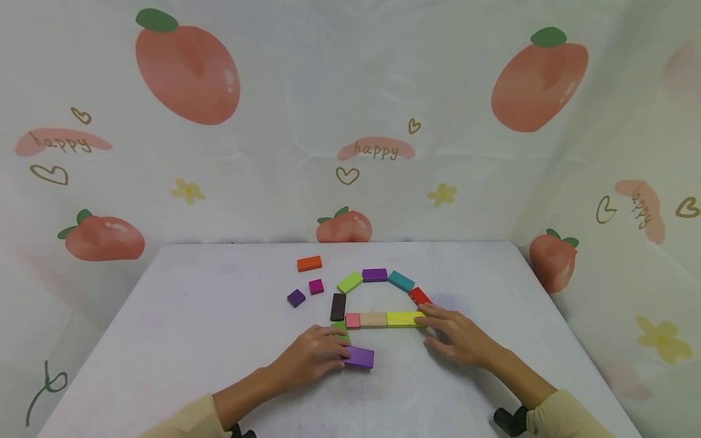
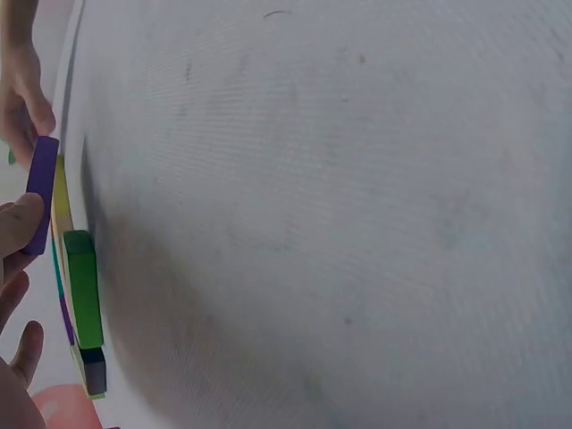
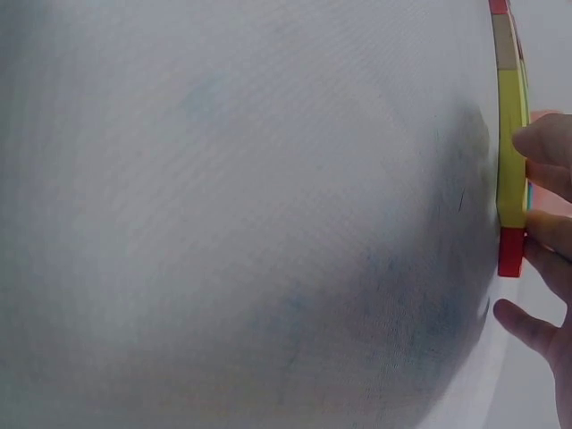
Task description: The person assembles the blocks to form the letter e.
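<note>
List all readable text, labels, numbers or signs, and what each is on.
"happy": left pink patch on the backdrop
"happy": centre pink patch
"happy", slanted, first letter unclear: right pink patch
Green squiggle, lower left: no clear letter
Toy blocks: no legible text; pale specks on the red block too small to read

Left of and nearer than the yellow block (image 1: 402,319), the green block (image 1: 342,331) and one end of the front purple block (image 1: 361,358) are partly covered by the left hand (image 1: 313,354). The yellow block's right end and the near end of the red block (image 1: 420,296) behind it are hidden by the right hand (image 1: 459,336); nearer than the yellow block, both sleeves (image 1: 569,417) are cut off by the head view's lower edge.
</note>
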### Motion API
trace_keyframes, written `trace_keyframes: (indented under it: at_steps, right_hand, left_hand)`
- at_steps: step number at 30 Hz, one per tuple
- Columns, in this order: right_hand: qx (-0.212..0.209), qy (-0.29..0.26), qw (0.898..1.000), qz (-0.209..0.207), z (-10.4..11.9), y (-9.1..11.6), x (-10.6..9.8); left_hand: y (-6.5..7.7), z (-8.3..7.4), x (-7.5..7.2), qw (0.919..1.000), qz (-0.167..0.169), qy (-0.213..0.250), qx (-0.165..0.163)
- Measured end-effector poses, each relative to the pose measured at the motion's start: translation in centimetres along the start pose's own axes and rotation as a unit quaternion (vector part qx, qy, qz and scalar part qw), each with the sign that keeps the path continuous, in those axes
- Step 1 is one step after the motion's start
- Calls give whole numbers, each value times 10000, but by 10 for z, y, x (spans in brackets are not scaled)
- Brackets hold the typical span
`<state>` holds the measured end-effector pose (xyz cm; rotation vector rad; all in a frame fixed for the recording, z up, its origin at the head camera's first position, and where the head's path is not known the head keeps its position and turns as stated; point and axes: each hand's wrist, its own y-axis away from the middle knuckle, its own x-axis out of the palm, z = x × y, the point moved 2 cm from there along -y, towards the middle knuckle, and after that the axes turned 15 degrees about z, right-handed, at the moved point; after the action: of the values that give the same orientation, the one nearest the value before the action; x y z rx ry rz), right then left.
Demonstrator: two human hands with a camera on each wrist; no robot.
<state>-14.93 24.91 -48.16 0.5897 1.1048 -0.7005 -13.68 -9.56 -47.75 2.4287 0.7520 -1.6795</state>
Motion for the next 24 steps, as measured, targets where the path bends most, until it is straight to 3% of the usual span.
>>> trace_keyframes:
  at_steps: [16, 24]
  right_hand:
    - [7, -19, 10000, -48, -1, -1, 2]
    - [105, -30, 9999, 32, -1, 0, 1]
  left_hand:
    - [-3, -4, 9, 9958, 822, -403, -15]
    - [-5, -7, 9, 9928, 827, -864, 99]
